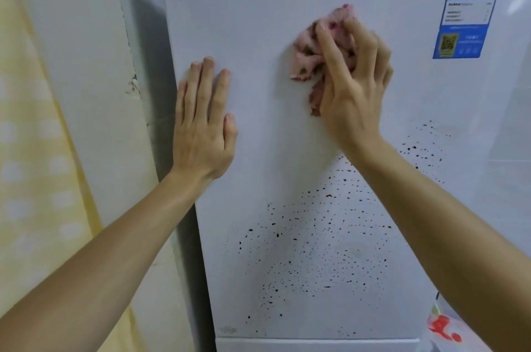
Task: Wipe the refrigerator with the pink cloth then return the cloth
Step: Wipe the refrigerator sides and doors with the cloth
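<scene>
Fridge (258, 7): white door, upright, fills most of view. Lower half spattered w/ small dark specks (316, 251), upper part looks clean. Blue-edged label (471, 4) w/ QR codes stuck top right. Pink cloth (309, 55): crumpled wad, pale pink w/ darker spots, pressed vs door above the specks, gripped under fingers of right hand (353, 84).

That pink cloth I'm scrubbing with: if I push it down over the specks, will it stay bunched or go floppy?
Probably floppy: the pink cloth is crumpled into folds under the right hand, a loose end hanging beside the palm. Likely light, since curled fingers alone pin it to the refrigerator. It may slide readily on that smooth door.
</scene>
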The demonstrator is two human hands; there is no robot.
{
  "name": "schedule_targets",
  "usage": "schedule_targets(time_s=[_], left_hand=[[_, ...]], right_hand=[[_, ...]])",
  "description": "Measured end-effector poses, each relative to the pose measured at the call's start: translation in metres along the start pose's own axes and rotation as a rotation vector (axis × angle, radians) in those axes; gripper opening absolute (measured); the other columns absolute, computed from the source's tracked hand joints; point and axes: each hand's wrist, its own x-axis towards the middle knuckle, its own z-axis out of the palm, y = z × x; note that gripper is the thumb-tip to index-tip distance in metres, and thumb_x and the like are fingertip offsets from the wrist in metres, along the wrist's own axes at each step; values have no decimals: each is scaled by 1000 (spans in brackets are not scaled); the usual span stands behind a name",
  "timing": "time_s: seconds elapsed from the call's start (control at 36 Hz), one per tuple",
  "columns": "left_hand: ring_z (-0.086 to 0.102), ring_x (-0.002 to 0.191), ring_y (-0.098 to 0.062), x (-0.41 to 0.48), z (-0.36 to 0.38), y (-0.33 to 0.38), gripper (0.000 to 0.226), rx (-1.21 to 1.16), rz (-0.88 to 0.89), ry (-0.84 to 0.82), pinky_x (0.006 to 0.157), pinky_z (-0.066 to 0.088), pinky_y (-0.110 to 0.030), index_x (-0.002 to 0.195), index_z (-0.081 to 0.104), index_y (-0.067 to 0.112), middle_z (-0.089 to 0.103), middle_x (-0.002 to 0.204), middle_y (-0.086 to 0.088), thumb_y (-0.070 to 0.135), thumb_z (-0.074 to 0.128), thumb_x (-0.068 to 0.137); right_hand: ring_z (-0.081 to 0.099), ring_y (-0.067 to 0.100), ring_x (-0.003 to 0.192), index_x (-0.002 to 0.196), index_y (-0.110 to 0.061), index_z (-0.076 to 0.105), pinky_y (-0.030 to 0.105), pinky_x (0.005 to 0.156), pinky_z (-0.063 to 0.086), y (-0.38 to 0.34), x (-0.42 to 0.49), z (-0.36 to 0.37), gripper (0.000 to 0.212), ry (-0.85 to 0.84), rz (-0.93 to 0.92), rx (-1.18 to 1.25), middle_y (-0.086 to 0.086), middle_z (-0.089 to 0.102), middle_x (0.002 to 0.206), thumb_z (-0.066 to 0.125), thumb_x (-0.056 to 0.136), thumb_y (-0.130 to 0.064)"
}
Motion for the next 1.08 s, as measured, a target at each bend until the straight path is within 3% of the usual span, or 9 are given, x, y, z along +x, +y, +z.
schedule_targets(time_s=[0.08, 0.36, 0.5, 0.58, 0.69, 0.81, 0.86, 0.97, 1.08], left_hand=[[16, 159, -40, 0, 2, 4, 61, -18, -14, 12, 131, 9, -52, 161, 28, 0, 22, 169, -25, 13, 39, 103], [18, 158, -41, 4, 3, 13, 61, -44, -43, 69, 130, 12, -55, 160, 32, -1, 24, 168, -26, 12, 46, 102], [19, 158, -40, 10, 1, 25, 61, -65, -2, 62, 131, 7, -49, 160, 33, 2, 24, 169, -24, 12, 47, 102], [18, 159, -39, 12, 3, 29, 61, -53, 10, 58, 131, 8, -49, 160, 33, 2, 25, 169, -23, 12, 48, 101], [18, 159, -39, 13, 6, 33, 60, -58, 11, 47, 131, 8, -50, 160, 34, 2, 25, 169, -23, 13, 46, 102], [19, 158, -39, 13, 13, 41, 61, -76, 9, 49, 130, 12, -54, 159, 35, 2, 26, 168, -23, 9, 48, 100], [20, 158, -39, 13, 15, 45, 61, -79, 4, 58, 130, 12, -53, 159, 36, 2, 26, 168, -23, 8, 47, 100], [20, 158, -39, 13, 18, 48, 61, -66, -5, 68, 131, 12, -52, 160, 35, 3, 26, 168, -23, 8, 45, 100], [20, 158, -39, 15, 16, 50, 61, -82, -8, 73, 131, 11, -50, 159, 37, 2, 27, 168, -24, 5, 45, 98]], right_hand=[[31, 36, 155, 155, -13, 50, 44, 128, 19, -4, -10, -3, 52, -119, -39, 61, 22, 38, 164, 46, 105, 0], [26, 35, 158, 156, -7, 46, 49, 130, 23, 4, -101, -27, 56, -436, -467, 175, 20, 34, 166, 62, 102, -8], [30, 33, 157, 153, -5, 50, 47, 131, 22, 36, -68, -32, 46, -491, -709, 174, 19, 37, 165, 51, 108, -14], [32, 36, 156, 153, -5, 50, 50, 129, 25, 52, -34, -34, 48, -416, -633, 119, 22, 37, 164, 53, 106, -9], [28, 43, 156, 156, -6, 46, 53, 130, 21, 51, -4, -34, 49, -274, -298, 78, 29, 33, 164, 44, 107, -3], [23, 48, 156, 153, -4, 50, 54, 131, 15, 28, -19, -32, 56, -290, -153, 131, 33, 29, 164, 47, 98, 1], [21, 45, 157, 148, -1, 54, 52, 131, 15, 21, -46, -36, 54, -367, -178, 180, 31, 28, 165, 52, 94, -3], [22, 39, 159, 144, -2, 55, 50, 131, 18, 33, -100, -50, 41, -503, -418, 187, 26, 30, 166, 55, 108, -22], [27, 33, 158, 136, -1, 61, 47, 131, 20, 64, -100, -58, 34, -556, -629, 162, 21, 37, 164, 58, 108, -20]])
